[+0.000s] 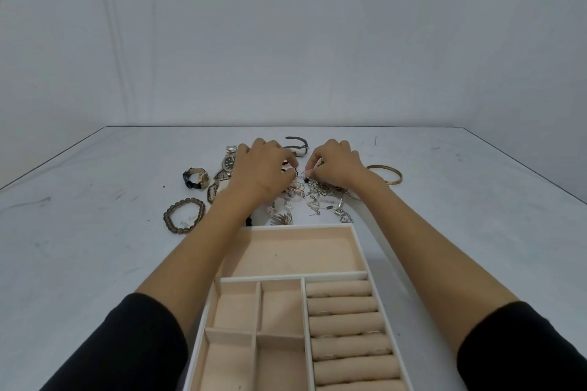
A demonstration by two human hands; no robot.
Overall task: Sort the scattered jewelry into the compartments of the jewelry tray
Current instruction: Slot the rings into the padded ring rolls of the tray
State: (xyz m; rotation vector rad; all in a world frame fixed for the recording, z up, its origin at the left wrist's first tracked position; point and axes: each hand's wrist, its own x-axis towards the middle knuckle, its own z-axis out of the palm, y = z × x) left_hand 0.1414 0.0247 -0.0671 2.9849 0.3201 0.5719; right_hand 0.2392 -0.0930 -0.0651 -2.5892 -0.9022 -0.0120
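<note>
A beige-lined jewelry tray (360, 249) with white walls lies close in front of me; its compartments hold nothing and a bank of ring rolls (346, 324) fills its right side. Beyond it lies a tangled pile of chains and earrings (320, 200). My left hand (262, 173) and my right hand (336, 162) hover over the pile's far edge, fingertips pinched on a thin piece of jewelry (301, 173) between them. What exactly each hand pinches is too small to tell.
Left of the pile lie a silver watch (229, 162), a dark-strapped gold watch (197, 179) and a brown bead bracelet (184, 215). A gold bangle (389, 173) sits at the right, a grey band (297, 144) behind. The white table ends at a plain wall.
</note>
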